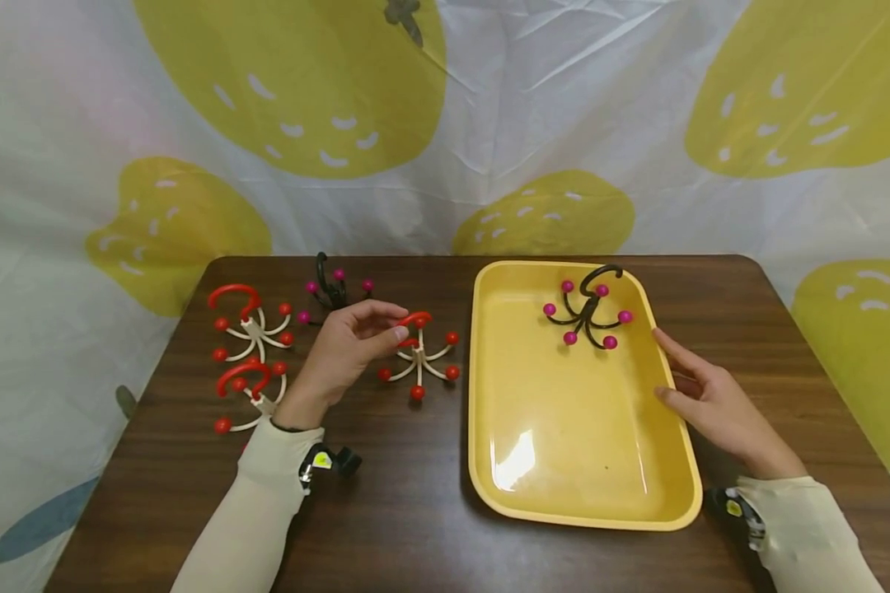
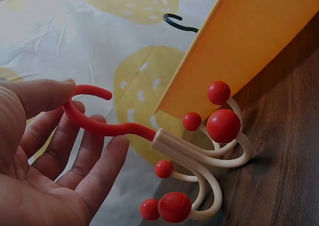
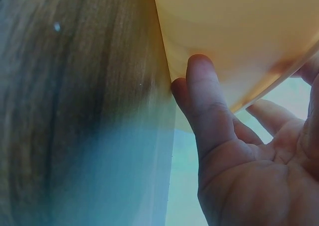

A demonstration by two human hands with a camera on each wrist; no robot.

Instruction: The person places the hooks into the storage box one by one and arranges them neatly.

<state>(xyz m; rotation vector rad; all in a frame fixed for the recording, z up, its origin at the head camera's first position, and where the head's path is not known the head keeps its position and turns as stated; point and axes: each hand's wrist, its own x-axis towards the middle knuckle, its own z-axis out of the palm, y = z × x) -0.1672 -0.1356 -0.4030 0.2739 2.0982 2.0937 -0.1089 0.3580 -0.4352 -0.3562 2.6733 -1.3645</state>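
Note:
My left hand (image 1: 348, 342) pinches the red hook of a cream multi-arm hanger (image 1: 419, 356) between thumb and index finger. In the left wrist view the other fingers (image 2: 113, 154) spread below the hook, and the hanger's curved arms with red ball tips stand close to the wood. My right hand (image 1: 712, 405) holds the right rim of a yellow tray (image 1: 586, 520), its thumb over the edge and its fingers (image 3: 202, 79) against the outer wall. A black hanger with pink balls (image 1: 587, 311) stands at the back of the tray, its hook leaning right.
Two more cream hangers with red hooks, one behind (image 1: 252, 329) and one nearer (image 1: 263, 403), stand at the table's left, the nearer partly hidden by my left arm. Another black hanger (image 1: 332, 292) is behind my left hand. A patterned cloth (image 1: 489, 123) hangs behind the brown table (image 1: 415, 511).

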